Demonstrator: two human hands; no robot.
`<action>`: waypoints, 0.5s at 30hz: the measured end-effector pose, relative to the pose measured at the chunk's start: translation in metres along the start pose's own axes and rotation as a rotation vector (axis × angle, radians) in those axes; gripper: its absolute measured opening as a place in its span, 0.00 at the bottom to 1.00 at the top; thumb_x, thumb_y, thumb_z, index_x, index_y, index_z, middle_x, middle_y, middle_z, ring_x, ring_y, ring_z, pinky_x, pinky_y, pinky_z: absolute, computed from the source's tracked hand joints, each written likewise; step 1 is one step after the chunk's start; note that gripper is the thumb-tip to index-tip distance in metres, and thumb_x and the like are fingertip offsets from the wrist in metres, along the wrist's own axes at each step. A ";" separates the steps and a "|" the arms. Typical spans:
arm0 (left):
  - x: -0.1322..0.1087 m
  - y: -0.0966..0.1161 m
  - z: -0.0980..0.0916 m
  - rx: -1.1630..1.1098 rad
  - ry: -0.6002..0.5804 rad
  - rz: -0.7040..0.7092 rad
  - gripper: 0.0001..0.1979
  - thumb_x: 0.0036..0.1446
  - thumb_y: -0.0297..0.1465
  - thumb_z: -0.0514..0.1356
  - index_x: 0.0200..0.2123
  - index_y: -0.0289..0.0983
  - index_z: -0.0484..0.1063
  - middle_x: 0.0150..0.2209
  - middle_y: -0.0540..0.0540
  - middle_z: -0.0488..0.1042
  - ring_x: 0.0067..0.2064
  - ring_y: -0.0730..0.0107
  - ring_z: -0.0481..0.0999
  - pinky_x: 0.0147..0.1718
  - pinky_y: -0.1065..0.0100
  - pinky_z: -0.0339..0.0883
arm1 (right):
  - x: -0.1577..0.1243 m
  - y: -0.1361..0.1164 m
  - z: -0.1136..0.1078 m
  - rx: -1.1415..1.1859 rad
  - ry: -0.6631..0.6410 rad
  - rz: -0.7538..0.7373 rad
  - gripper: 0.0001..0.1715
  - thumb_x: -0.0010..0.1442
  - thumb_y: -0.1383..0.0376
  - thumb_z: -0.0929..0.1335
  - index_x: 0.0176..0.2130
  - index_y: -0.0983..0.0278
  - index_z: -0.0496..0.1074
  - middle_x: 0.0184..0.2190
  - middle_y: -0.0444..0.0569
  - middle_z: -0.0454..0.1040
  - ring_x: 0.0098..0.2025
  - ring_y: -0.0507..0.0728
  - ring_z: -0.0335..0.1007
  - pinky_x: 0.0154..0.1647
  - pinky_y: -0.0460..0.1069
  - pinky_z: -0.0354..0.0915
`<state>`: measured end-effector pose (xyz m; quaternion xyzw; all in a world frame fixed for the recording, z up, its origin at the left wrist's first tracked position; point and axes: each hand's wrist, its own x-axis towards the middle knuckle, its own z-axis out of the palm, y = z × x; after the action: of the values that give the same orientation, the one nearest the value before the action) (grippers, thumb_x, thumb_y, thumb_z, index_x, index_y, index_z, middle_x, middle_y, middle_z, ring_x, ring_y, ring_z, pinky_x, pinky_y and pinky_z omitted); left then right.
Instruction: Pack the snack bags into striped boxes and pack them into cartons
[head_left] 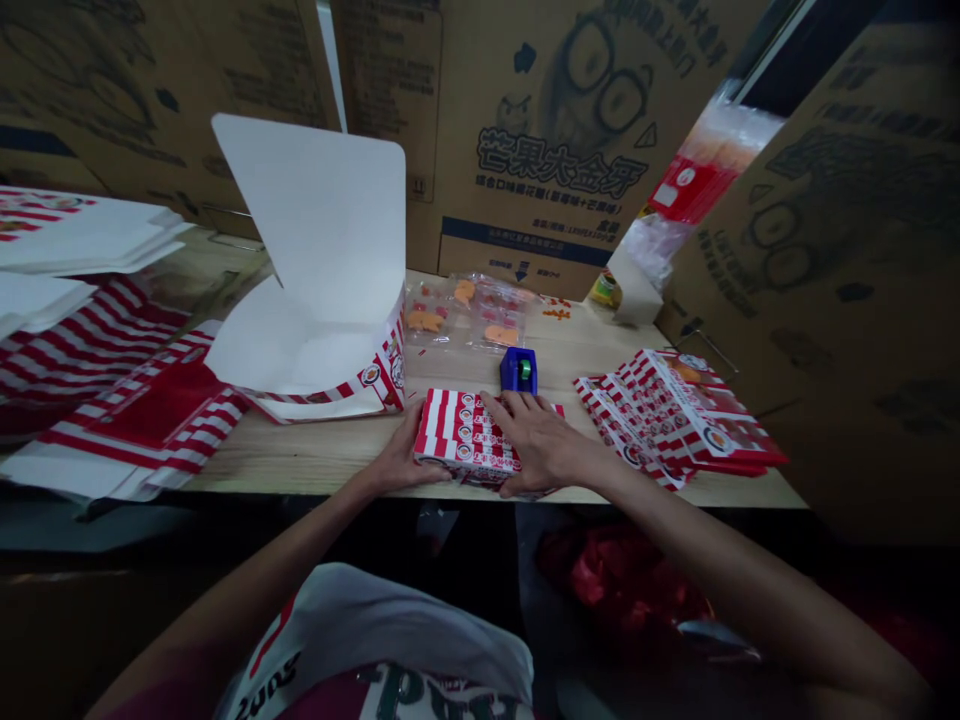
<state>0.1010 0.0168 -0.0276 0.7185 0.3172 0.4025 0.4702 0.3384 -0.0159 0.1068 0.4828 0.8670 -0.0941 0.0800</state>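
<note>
A small red-and-white striped box (463, 434) lies near the front edge of the wooden table (315, 455). My left hand (405, 460) grips its left end, fingers curled around the side. On top of its right part my right hand (536, 440) presses flat, with the fingers stretched out and the thumb at the near edge. Just behind the box stands a blue tape dispenser (518, 370).
An open white box with a raised lid (322, 300) stands at left, beside stacks of flat striped cartons (112, 400). More flat striped cartons (675, 415) lie at right. Clear bags of orange items (469, 312) sit behind. Large cardboard boxes (555, 140) wall in the table.
</note>
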 end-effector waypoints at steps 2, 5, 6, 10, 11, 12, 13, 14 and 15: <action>0.000 0.006 0.001 -0.065 0.022 -0.014 0.52 0.35 0.36 0.75 0.64 0.38 0.56 0.59 0.36 0.63 0.63 0.41 0.58 0.65 0.44 0.44 | 0.001 -0.002 0.000 -0.023 -0.004 0.018 0.76 0.36 0.49 0.78 0.69 0.73 0.41 0.61 0.70 0.54 0.60 0.76 0.53 0.59 0.66 0.54; 0.003 0.015 0.000 -0.131 0.039 -0.035 0.52 0.34 0.33 0.75 0.63 0.38 0.58 0.57 0.37 0.66 0.61 0.42 0.61 0.65 0.45 0.44 | 0.002 -0.004 -0.004 -0.052 -0.009 0.035 0.72 0.39 0.52 0.77 0.68 0.74 0.41 0.58 0.69 0.60 0.55 0.74 0.59 0.55 0.65 0.58; 0.004 0.018 -0.001 -0.144 0.042 -0.045 0.52 0.33 0.33 0.76 0.63 0.38 0.58 0.56 0.37 0.67 0.61 0.42 0.61 0.65 0.45 0.44 | 0.002 -0.005 -0.005 -0.060 -0.009 0.033 0.71 0.39 0.52 0.77 0.68 0.74 0.42 0.56 0.69 0.61 0.53 0.74 0.60 0.53 0.65 0.60; 0.009 0.024 -0.007 -0.174 0.048 -0.054 0.53 0.29 0.31 0.76 0.61 0.37 0.60 0.57 0.37 0.67 0.63 0.40 0.58 0.65 0.45 0.44 | 0.003 -0.006 -0.012 -0.078 0.049 0.026 0.66 0.42 0.51 0.75 0.67 0.74 0.47 0.55 0.68 0.63 0.53 0.73 0.61 0.52 0.64 0.61; 0.009 0.024 -0.008 -0.174 0.053 -0.045 0.54 0.28 0.31 0.77 0.61 0.36 0.60 0.58 0.37 0.66 0.64 0.40 0.57 0.65 0.46 0.44 | 0.004 -0.006 -0.012 -0.077 0.063 0.028 0.64 0.42 0.51 0.75 0.66 0.74 0.48 0.54 0.68 0.63 0.53 0.73 0.61 0.52 0.64 0.61; 0.009 0.022 -0.008 -0.171 0.060 -0.036 0.54 0.27 0.31 0.77 0.61 0.36 0.60 0.60 0.36 0.64 0.65 0.40 0.56 0.65 0.47 0.43 | 0.005 -0.007 -0.011 -0.073 0.065 0.030 0.63 0.42 0.51 0.75 0.66 0.74 0.49 0.54 0.68 0.63 0.52 0.73 0.61 0.52 0.64 0.61; 0.008 0.020 -0.007 -0.167 0.072 -0.028 0.54 0.28 0.31 0.77 0.61 0.36 0.60 0.61 0.36 0.62 0.65 0.40 0.54 0.66 0.47 0.42 | 0.006 -0.007 -0.009 -0.068 0.058 0.031 0.63 0.41 0.52 0.75 0.66 0.75 0.50 0.53 0.68 0.63 0.51 0.73 0.62 0.52 0.64 0.61; 0.007 0.018 -0.007 -0.166 0.081 -0.025 0.54 0.29 0.32 0.77 0.61 0.36 0.60 0.63 0.35 0.60 0.66 0.40 0.53 0.66 0.47 0.41 | 0.008 -0.007 -0.006 -0.059 0.046 0.027 0.64 0.41 0.52 0.75 0.65 0.76 0.51 0.53 0.69 0.64 0.51 0.73 0.62 0.52 0.64 0.62; 0.005 0.015 -0.006 -0.167 0.087 -0.021 0.54 0.30 0.33 0.76 0.62 0.36 0.59 0.64 0.35 0.58 0.67 0.41 0.52 0.66 0.47 0.39 | 0.010 -0.007 -0.004 -0.047 0.034 0.021 0.64 0.40 0.52 0.76 0.65 0.78 0.51 0.52 0.69 0.64 0.51 0.73 0.63 0.52 0.64 0.62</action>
<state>0.0997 0.0183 -0.0109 0.6553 0.3100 0.4533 0.5186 0.3274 -0.0105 0.1091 0.4913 0.8651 -0.0649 0.0777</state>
